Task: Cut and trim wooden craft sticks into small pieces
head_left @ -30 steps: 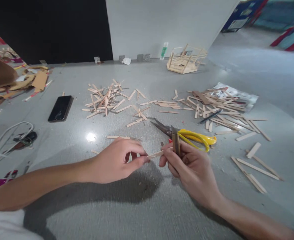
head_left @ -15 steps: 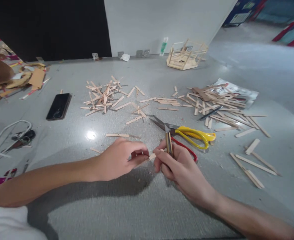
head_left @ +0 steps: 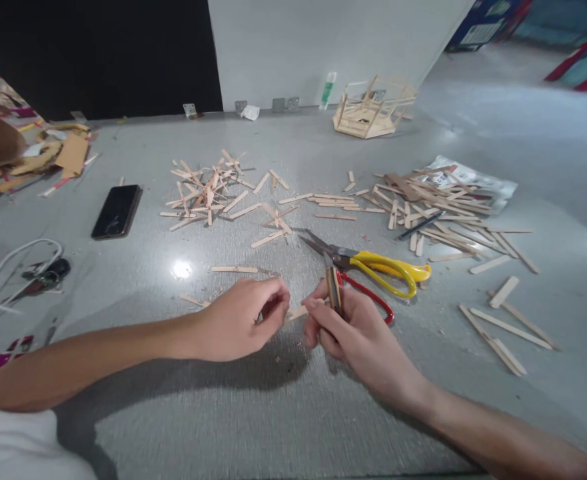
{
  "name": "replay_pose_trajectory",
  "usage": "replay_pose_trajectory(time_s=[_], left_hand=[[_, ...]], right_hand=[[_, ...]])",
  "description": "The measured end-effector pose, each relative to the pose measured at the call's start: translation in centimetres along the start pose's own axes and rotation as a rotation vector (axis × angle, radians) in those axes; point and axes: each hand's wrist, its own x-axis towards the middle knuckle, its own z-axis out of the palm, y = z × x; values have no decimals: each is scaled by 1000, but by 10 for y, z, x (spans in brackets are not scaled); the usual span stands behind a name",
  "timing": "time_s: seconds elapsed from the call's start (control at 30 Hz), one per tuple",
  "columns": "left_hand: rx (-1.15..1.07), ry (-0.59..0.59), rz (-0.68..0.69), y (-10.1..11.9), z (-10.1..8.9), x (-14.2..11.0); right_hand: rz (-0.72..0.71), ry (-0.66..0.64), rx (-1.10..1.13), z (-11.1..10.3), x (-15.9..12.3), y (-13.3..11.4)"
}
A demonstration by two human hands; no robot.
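My right hand (head_left: 346, 323) is closed around a cutter knife (head_left: 334, 291), its blade pointing up and away from me. Between the same hand's thumb and fingertips is a short wooden craft stick (head_left: 297, 313). My left hand (head_left: 253, 317) has thumb and fingers curled in a pinch at the stick's other end; the fingers partly hide that end. Just beyond my right hand lie scissors (head_left: 368, 263) with one yellow and one red handle, partly covered by the hand. Another craft stick (head_left: 234, 270) rests past my left hand.
Loose craft sticks form one pile (head_left: 210, 190) at centre left and another (head_left: 438, 207) at right beside a plastic packet (head_left: 498, 190). A stick-built frame (head_left: 366, 123) and glue stick (head_left: 328, 91) stand at the back. A phone (head_left: 117, 212) and cables (head_left: 18, 273) lie left.
My left hand has shifted slightly left, and more of the short stick shows between the hands. The cutter knife in my right hand has tilted a little to the left.
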Motion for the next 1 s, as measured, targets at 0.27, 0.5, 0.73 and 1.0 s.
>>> replay_pose_trajectory(time_s=[0.27,0.5,0.73,1.0], left_hand=[[1,80,-68,0,-10,0],[39,239,79,4,-1,-7],[-432,-56,-150,14,-10,-8],[-632,-207,-195,10,-11,-4]], right_hand=[[-97,134,100,-8,3,-1],[-121,111,164,-7,1,-2],[-251,179,9,-11,-3,-5],[-252,167,-1,-10,-5,-7]])
